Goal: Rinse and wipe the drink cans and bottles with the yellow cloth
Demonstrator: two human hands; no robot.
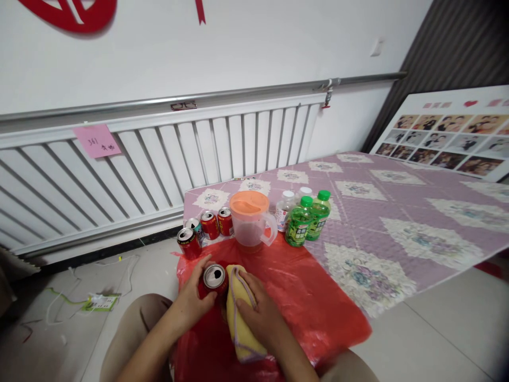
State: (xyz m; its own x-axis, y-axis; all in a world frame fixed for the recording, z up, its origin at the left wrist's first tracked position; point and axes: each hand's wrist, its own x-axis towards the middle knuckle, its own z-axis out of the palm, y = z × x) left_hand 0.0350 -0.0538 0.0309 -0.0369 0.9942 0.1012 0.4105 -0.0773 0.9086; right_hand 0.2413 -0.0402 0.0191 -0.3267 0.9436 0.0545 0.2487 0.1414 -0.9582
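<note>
My left hand is wrapped round an opened red drink can, which stands upright over the red plastic sheet. In my right hand is a folded yellow cloth with a purple stitched edge, held close against the can's right side. Whether cloth and can touch I cannot tell. Just beyond my hands stands a clear plastic pitcher with an orange lid and a little liquid at its bottom. Left of it are several opened cans, among them a red one and a teal one.
To the pitcher's right stand green-capped bottles and white-capped bottles. A purple patterned cloth covers the table. Behind it runs a white radiator under a pipe. A photo board leans at the right. Cords lie on the left floor.
</note>
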